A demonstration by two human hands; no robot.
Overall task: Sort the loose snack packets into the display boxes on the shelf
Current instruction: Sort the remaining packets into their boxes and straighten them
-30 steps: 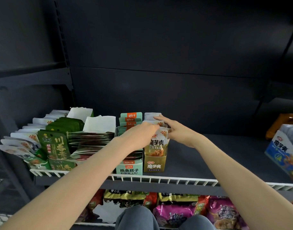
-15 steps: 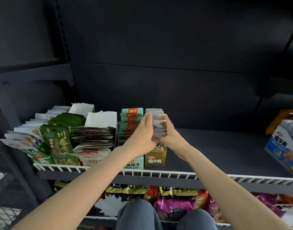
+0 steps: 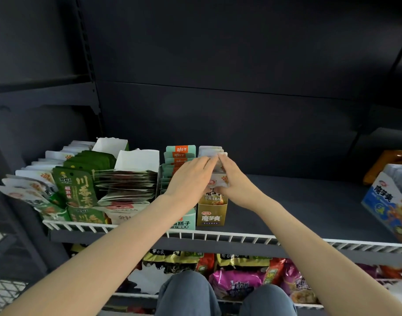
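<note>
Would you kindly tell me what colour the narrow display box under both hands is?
The narrow cardboard display box is gold with white lettering on its front, seen best in the head view.
</note>
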